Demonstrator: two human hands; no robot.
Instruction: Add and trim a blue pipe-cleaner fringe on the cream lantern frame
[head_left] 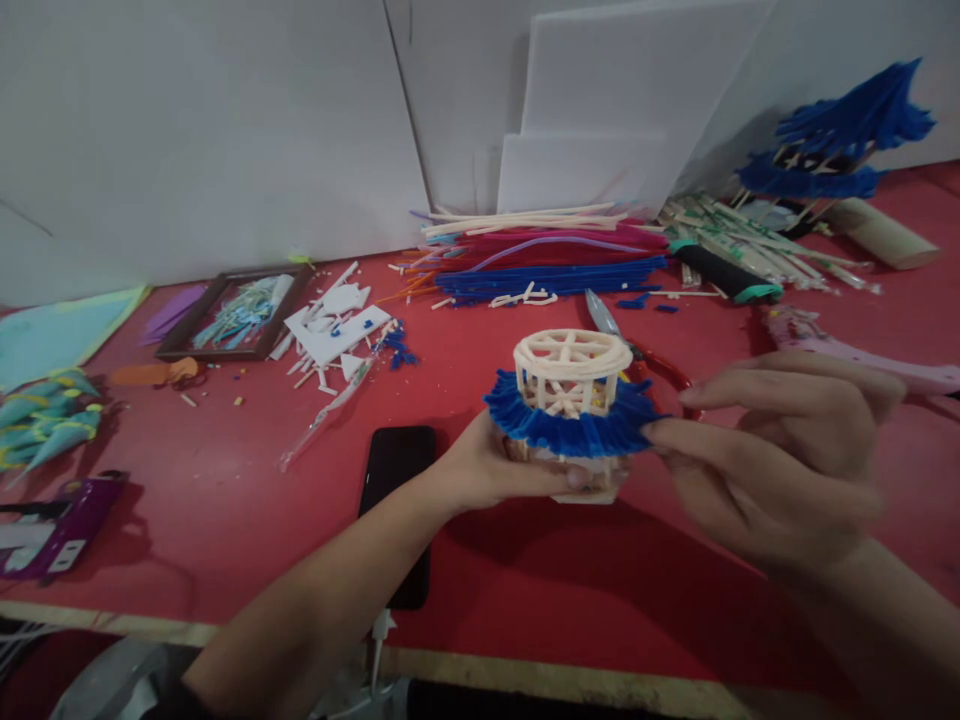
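Note:
My left hand [491,468] grips the base of a small round model [571,395], a cream stick frame with a spoked top and a ring of blue fuzzy wire around its middle. It is lifted just above the red table [225,500]. My right hand [772,450] is at the model's right side, fingers stretched toward it, fingertips touching the blue ring. Whether those fingers pinch the ring is blurred.
A black phone [396,490] lies by my left forearm. Red-handled pliers [637,350] and a pink glue gun [847,350] lie behind the model. Blue, pink and cream wires [547,265] are piled at the back, by white boards [622,120]. White foam scraps [334,325] and a framed picture [236,312] lie left.

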